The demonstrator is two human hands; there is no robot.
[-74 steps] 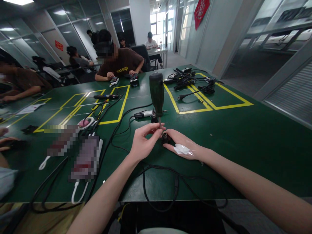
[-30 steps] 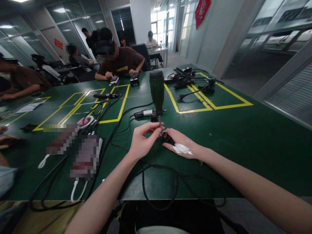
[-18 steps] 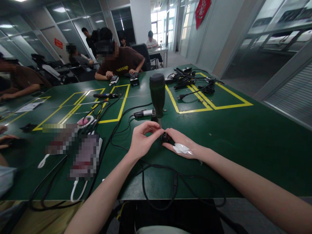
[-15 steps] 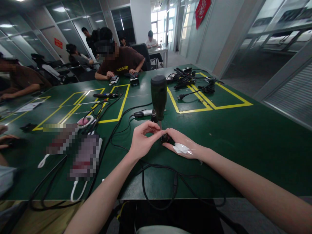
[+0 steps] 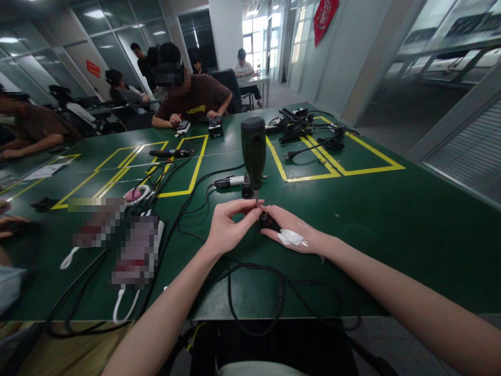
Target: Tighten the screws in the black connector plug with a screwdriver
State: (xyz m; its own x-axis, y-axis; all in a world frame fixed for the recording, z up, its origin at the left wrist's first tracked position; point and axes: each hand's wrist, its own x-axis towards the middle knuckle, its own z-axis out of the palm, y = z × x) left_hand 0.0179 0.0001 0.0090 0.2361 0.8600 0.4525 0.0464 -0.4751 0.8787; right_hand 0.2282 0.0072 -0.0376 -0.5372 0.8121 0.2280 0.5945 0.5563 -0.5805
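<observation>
A screwdriver [image 5: 253, 151] with a thick black handle stands upright, handle on top. The fingers of my left hand [image 5: 229, 223] close around its thin metal shaft; the tip is hidden behind them. Beside it, my right hand [image 5: 291, 227] grips a small black cylindrical part [image 5: 263, 221] low at the table, between thumb and fingers. A white patch under clear tape is on the back of my right hand. Just beyond my fingers stands another small black part [image 5: 247, 189], next to a grey-and-black pen-shaped tool [image 5: 234, 181] with a cord.
Black cables [image 5: 270, 269] loop across the green table [image 5: 391, 224] in front of me. Two blurred devices [image 5: 136, 250] lie on the left. A heap of black adapters and cords [image 5: 295, 125] sits at the far right. Across the table, a person [image 5: 195, 96] handles small devices.
The screwdriver and my left fingers have shifted slightly left, showing more of the black part's top. My right hand has hardly moved.
</observation>
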